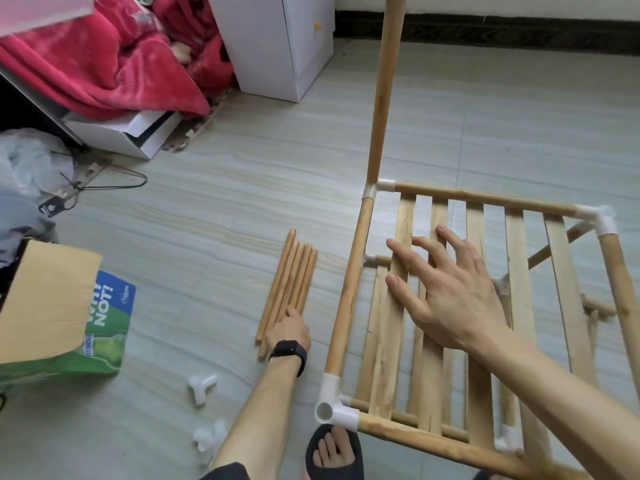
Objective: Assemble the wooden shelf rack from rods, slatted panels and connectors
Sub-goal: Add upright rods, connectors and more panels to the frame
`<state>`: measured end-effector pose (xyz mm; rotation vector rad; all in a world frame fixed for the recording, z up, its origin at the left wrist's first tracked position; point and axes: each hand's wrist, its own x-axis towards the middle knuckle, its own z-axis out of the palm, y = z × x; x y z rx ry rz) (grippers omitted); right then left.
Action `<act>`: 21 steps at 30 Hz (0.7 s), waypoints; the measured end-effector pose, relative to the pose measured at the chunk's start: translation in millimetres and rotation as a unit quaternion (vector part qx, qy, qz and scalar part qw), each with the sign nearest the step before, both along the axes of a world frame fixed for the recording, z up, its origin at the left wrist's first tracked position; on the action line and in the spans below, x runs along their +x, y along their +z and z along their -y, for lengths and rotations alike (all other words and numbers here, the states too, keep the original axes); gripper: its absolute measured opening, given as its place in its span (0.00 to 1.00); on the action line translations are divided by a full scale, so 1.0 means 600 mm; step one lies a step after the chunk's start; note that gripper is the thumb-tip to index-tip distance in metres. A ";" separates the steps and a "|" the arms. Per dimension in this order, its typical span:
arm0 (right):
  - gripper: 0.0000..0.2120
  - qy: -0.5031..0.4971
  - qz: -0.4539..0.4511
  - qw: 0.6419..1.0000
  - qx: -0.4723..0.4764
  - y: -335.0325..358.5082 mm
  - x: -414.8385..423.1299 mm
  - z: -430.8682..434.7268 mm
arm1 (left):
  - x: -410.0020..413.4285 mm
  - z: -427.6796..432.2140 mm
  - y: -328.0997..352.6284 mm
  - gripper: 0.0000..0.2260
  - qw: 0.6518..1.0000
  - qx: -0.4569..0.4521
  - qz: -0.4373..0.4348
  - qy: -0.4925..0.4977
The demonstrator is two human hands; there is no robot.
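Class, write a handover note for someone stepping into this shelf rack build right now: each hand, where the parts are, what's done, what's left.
Left hand: on the loose rods lying on the floor; grip unclear.
Right hand: open, fingers spread over the top slatted panel.
Done: two slatted tiers joined by rods and connectors; one upright rod stands in the far-left connector.
Left: the near-left connector shows an empty socket, so further uprights probably go in next. Spare connectors lie nearby.
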<state>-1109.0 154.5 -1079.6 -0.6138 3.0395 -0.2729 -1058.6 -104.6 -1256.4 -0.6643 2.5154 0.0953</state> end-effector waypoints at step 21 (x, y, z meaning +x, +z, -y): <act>0.33 0.004 0.113 0.993 0.045 -0.001 0.001 -0.006 | 0.058 0.107 0.356 0.17 0.722 0.656 -0.059 0.210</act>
